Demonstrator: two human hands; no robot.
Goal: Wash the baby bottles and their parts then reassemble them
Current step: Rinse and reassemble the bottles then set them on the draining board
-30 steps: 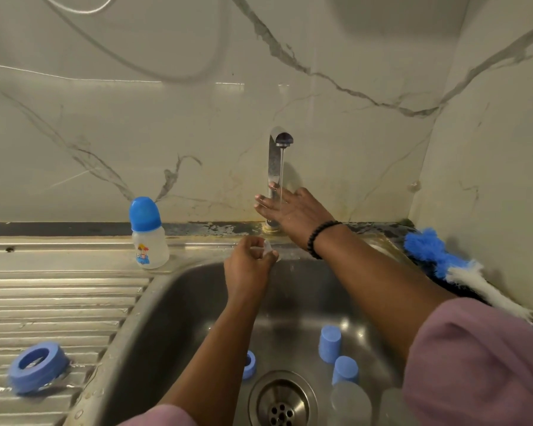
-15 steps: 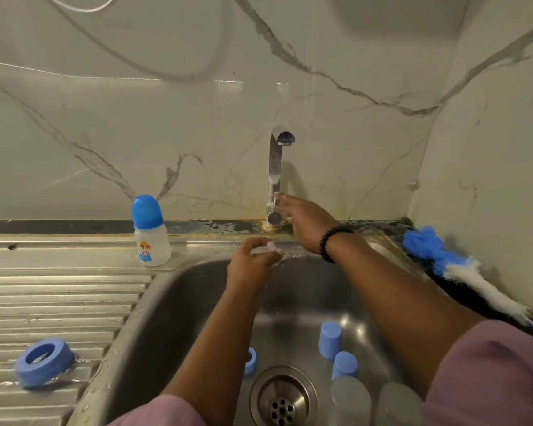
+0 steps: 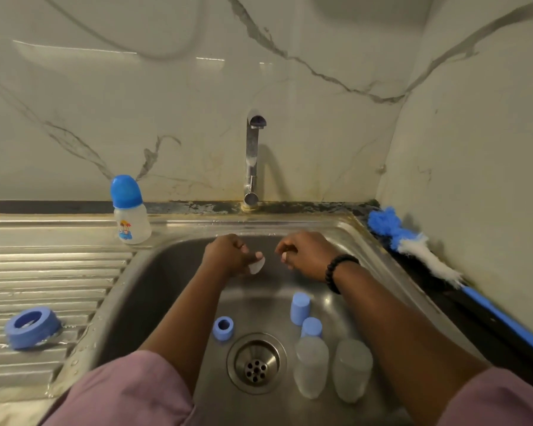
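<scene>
Lower left of the frame there's a blue screw ring (image 3: 31, 327) sitting alone on the ribbed drainboard (image 3: 53, 272), already wet. Further up at the left-centre edge, an assembled baby bottle (image 3: 130, 212) with a blue cap stands upright on the sink ledge, so that one looks finished to me.

Middle of the frame is where the action is: the left hand (image 3: 231, 256) is over the basin, thumb and fingers pinching a small clear teat (image 3: 257, 267) at its rim. The tap (image 3: 253, 158) above shows no stream I can make out. If it were me, I'd keep that pinch light and on the rim only; silicone is slippery when wet and it'll pop straight into the drain (image 3: 256, 364) below. Flex it and check the tip hole is clear before mating it with a ring.

The right hand (image 3: 305, 253), just right of centre, has its fingers curled in; whether it's holding anything I honestly can't tell.

Down in the sink (image 3: 154, 287): a smaller blue ring (image 3: 223, 328) left of the drain, then two blue caps (image 3: 305, 315) and two clear bottle bodies (image 3: 331, 367) lying right of it. Far right, a blue and white bottle brush (image 3: 413, 244) lies along the edge.
</scene>
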